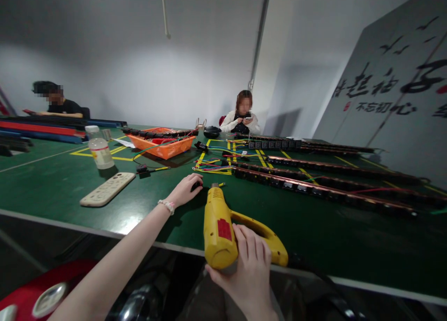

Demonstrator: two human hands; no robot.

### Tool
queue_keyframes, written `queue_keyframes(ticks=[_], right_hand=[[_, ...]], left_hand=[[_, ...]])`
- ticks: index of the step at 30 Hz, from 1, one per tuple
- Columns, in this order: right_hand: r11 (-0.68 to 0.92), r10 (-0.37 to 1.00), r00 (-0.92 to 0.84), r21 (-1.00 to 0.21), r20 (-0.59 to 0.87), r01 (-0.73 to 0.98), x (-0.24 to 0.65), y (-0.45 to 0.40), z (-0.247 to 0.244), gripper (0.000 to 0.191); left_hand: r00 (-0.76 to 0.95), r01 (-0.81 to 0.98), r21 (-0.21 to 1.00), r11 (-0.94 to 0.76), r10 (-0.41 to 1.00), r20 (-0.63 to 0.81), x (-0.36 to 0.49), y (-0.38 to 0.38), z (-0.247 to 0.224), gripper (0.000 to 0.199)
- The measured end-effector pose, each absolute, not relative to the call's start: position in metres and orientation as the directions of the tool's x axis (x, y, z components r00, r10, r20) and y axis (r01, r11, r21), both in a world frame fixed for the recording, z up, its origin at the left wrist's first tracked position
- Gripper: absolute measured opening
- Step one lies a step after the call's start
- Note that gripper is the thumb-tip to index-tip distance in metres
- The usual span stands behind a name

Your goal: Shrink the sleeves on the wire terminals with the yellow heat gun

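A yellow heat gun [217, 237] with a red label lies near the table's front edge, its nozzle toward the far side. Around its rear body and handle, my right hand [249, 260] is closed. My left hand [186, 189] reaches over the table left of the nozzle, with its fingers curled on a small black object [195, 185]. A bracelet is on the left wrist. Just beyond the nozzle lies a small yellow-tipped piece [222, 184]. Coloured wires [213, 168] run from long dark strips [296, 186] at the right.
On the green table [146, 218] stand a bottle [100, 151], a beige phone case [108, 189] and an orange basket [162, 149] holding dark strips. More strips [38, 128] lie at the far left. One person [240, 118] sits opposite; another [64, 107] sits at the left.
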State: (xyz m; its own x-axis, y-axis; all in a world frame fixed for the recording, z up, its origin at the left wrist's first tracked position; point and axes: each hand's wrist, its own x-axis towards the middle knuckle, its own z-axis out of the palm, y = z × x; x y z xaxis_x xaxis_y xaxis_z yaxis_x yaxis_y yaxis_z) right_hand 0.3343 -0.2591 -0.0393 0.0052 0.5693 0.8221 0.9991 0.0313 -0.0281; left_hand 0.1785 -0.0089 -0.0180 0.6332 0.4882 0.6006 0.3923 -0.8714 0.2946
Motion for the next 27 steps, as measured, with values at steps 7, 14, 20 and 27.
queue_keyframes(ticks=[7, 14, 20, 27], right_hand=[[0.124, 0.551, 0.030, -0.117, 0.834, 0.985, 0.322, -0.259, -0.037, 0.083], [0.162, 0.576, -0.016, -0.095, 0.818, 0.982, 0.338, -0.257, -0.036, 0.085], [0.101, 0.614, -0.070, 0.009, 0.786, 0.995, 0.358, -0.251, -0.037, 0.088], [-0.023, 0.582, 0.014, -0.001, 0.813, 1.000, 0.375, -0.245, -0.038, 0.084]], left_hand=[[0.628, 0.395, 0.316, -0.863, 0.505, 0.592, 0.178, -0.003, -0.024, 0.046], [0.663, 0.392, 0.296, -0.871, 0.490, 0.566, 0.176, -0.005, -0.025, 0.063], [0.647, 0.390, 0.313, -0.866, 0.500, 0.576, 0.176, -0.007, -0.022, 0.052], [0.638, 0.399, 0.393, -0.829, 0.558, 0.530, 0.174, -0.008, -0.019, 0.043]])
